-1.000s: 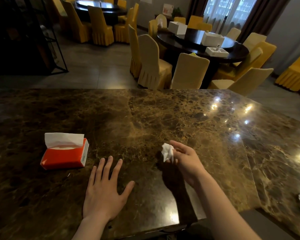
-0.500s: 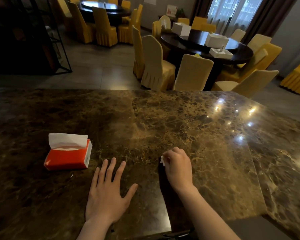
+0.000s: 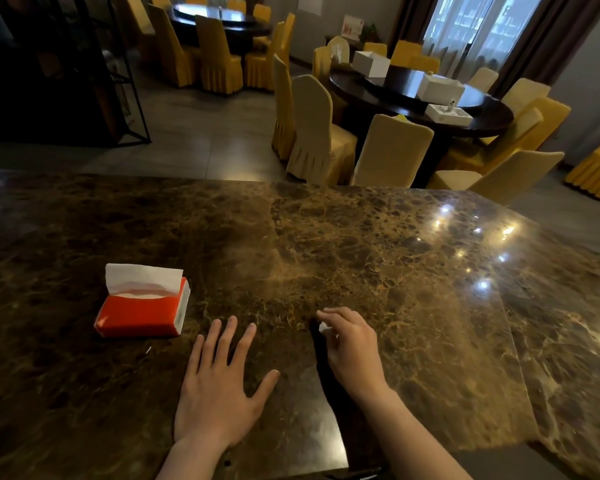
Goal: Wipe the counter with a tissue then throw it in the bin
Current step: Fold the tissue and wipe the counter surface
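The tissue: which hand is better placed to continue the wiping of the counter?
The right hand, I think. Its fingers are closed on the crumpled tissue, low at the counter. The left hand lies flat and open on the marble, holding nothing.

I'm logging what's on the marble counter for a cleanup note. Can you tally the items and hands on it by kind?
Tissue pack, red: 1
Crumpled tissue, in the right hand: 1
Hands, counting the flat left hand: 2
Total: 4
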A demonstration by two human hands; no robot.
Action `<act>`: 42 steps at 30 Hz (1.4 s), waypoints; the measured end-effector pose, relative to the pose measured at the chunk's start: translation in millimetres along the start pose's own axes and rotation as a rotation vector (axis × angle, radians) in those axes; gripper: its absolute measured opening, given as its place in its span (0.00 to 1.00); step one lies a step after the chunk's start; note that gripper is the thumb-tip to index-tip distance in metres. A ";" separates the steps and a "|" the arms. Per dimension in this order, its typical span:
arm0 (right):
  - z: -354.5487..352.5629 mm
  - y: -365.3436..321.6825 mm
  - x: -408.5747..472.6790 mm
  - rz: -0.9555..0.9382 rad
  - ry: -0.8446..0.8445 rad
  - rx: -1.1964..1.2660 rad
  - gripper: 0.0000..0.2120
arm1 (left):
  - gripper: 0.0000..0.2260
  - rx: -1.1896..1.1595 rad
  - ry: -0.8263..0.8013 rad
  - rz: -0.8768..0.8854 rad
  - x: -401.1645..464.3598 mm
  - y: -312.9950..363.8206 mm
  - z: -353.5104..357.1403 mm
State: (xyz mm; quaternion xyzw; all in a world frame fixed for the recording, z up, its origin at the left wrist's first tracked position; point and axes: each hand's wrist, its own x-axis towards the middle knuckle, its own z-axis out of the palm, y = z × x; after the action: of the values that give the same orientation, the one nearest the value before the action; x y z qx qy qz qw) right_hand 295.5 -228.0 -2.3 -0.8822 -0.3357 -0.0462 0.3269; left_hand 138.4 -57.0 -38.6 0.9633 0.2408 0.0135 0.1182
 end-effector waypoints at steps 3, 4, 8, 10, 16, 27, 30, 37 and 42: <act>-0.7 0.5 9.1 0.075 -0.002 0.025 0.15 | 0.41 0.007 0.012 0.001 -0.6 -0.2 1.1; -0.4 0.3 11.7 0.092 -0.016 0.023 0.14 | 0.41 0.002 0.018 0.000 -0.8 0.2 0.8; -2.8 7.3 22.8 0.153 -0.010 -0.063 0.10 | 0.40 -0.030 0.038 0.005 -2.5 0.9 1.2; -5.2 11.2 31.9 0.222 0.046 -0.088 0.11 | 0.40 -0.040 0.046 0.010 -2.3 0.3 -0.2; 17.4 -24.2 22.4 0.137 -0.018 -0.083 0.18 | 0.40 -0.014 0.068 0.012 -1.2 0.2 3.5; -13.6 5.6 13.0 0.210 0.035 -0.134 0.16 | 0.40 -0.001 0.068 0.010 -2.6 -1.8 5.1; -20.3 15.9 16.2 0.341 0.103 -0.142 0.15 | 0.40 -0.024 0.074 0.015 -2.7 -1.8 5.6; 16.6 -43.7 -6.0 0.080 -0.089 -0.140 0.14 | 0.41 0.028 0.045 0.012 -2.0 -1.7 5.9; 13.2 -40.9 -11.0 0.001 -0.148 -0.165 0.09 | 0.40 0.030 0.032 0.016 -1.3 -3.3 4.9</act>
State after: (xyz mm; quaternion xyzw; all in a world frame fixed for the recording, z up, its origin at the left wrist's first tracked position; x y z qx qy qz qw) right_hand 259.8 -203.2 6.4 -0.9073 -0.3535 -0.0081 0.2277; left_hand 136.1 -55.9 -44.1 0.9665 0.2350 0.0262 0.0997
